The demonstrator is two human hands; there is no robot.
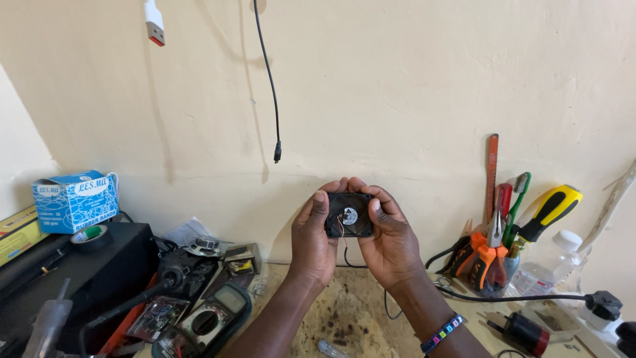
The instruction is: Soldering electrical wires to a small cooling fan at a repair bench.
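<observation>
Both hands hold a small black fan [349, 215] up in front of the wall, above the counter [344, 311]. The left hand [313, 235] grips the fan's left edge, thumb laid on its face; the right hand [391, 238] grips its right edge the same way, and the fingers [334, 186] of both curl over the fan's top and meet there. Thin wires [342, 233] hang from the fan's underside and join nothing that shows. No tool is in either hand, so the work looks to be at the inspecting stage, with any wiring or fitting not yet done. Right of the fan stands a cup of pliers [487, 262] and screwdrivers; left of the fan, lower down, lies a multimeter [212, 318] among loose parts
</observation>
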